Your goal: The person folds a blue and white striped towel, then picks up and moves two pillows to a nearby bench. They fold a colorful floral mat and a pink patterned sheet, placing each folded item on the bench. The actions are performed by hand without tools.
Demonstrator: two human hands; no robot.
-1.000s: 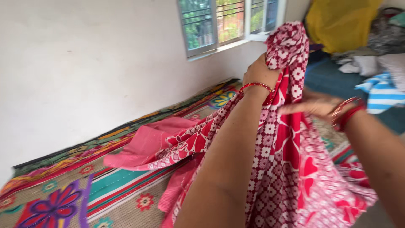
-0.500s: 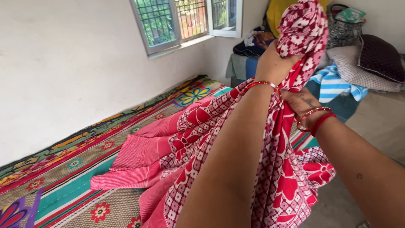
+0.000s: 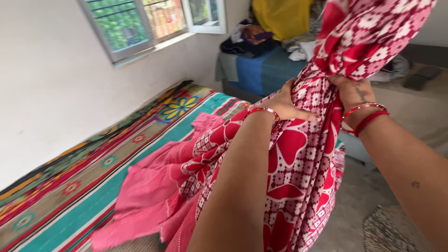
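Along white wall: striped floral mat [image 3: 70, 186] on floor, window [image 3: 140, 23] above. Red-and-white patterned cloth [image 3: 303, 158] held up at centre, lower end trailing onto mat. Left hand [image 3: 284, 105] closed round gathered cloth, thumb across fold. Right hand [image 3: 350, 91] gripping same bunch just beside it. Red bangles [image 3: 364, 116] on right wrist.

Soft matt red-and-white printed cloth [image 3: 303, 163], thin and creased; plain pink woven cloth [image 3: 149, 186] beneath; coarse woven floor mat [image 3: 93, 172]; glossy red bangles [image 3: 364, 116]; matt plastered wall [image 3: 51, 79]
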